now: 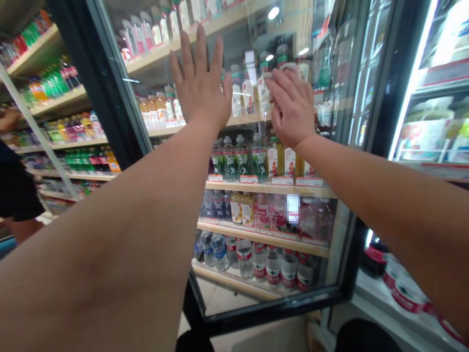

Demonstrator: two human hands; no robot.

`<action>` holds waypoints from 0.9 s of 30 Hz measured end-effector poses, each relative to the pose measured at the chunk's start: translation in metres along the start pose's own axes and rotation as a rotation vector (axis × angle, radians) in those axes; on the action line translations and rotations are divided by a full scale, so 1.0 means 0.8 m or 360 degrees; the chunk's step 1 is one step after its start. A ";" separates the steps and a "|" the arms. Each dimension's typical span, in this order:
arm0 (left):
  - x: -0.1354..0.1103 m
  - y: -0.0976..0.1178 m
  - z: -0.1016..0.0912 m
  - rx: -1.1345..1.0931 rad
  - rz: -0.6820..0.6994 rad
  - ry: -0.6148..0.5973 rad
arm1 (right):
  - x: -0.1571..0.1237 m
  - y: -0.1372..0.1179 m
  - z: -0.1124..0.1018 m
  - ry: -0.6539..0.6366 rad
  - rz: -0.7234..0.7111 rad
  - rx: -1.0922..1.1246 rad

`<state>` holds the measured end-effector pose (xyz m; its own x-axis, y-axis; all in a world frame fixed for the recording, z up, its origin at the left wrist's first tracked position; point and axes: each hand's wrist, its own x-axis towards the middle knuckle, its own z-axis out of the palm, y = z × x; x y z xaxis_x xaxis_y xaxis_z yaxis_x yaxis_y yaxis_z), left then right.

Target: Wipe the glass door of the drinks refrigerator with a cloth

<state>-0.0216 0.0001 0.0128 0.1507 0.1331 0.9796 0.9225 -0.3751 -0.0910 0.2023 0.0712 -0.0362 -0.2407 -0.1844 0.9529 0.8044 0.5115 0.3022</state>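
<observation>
A glass door point(271, 309) with a dark frame stands in front of me, swung out from the lit cooler. My left hand point(203, 85) lies flat against the pane, fingers spread, holding nothing. To its right, my right hand point(293, 105) presses a pale cloth point(292, 66) on the glass, its fingers bent over it. Only the cloth's upper edge shows; the rest is hidden under the hand. Bottles on wooden shelves appear in the pane behind both hands, along with bright light reflections.
Drink shelves point(54, 103) run along the left side. Another person point(16, 186) in dark clothing stands at the far left edge. At the right, the lit cooler point(432, 168) holds bottles, with more red-labelled bottles point(406, 293) low down. Pale floor shows below the door.
</observation>
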 end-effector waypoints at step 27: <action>0.000 0.008 -0.011 -0.0115 -0.0143 -0.0261 | -0.007 0.001 0.004 0.0002 0.0122 0.0014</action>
<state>-0.0191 -0.0102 0.0135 0.1300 0.3145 0.9403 0.9077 -0.4193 0.0147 0.2028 0.0751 -0.0412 -0.1775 -0.1455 0.9733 0.8156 0.5318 0.2282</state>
